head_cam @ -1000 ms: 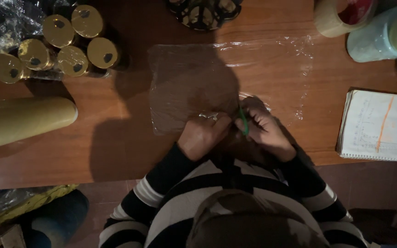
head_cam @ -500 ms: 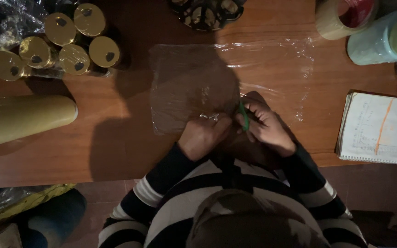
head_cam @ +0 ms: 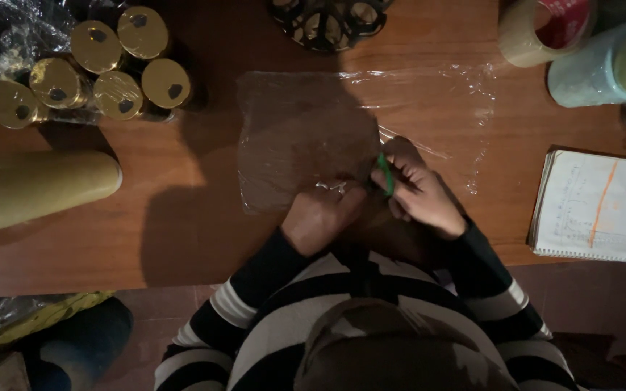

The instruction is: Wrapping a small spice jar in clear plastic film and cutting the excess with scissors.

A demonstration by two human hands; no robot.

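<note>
Left hand (head_cam: 322, 217) pins the clear plastic sheet (head_cam: 306, 137) flat at its near edge, right hand (head_cam: 418, 192) beside it pinching a green tool (head_cam: 384, 174).

Counts: 5 gold lids (head_cam: 117, 94) in a cluster. 1 clear film sheet (head_cam: 306, 137) on the desk (head_cam: 182, 217). 1 green band (head_cam: 384, 174). 1 tape roll (head_cam: 537, 32). 1 notebook (head_cam: 594, 206). 1 gold paper roll (head_cam: 34, 190). 1 black openwork holder (head_cam: 327, 22). 2 hands.
</note>
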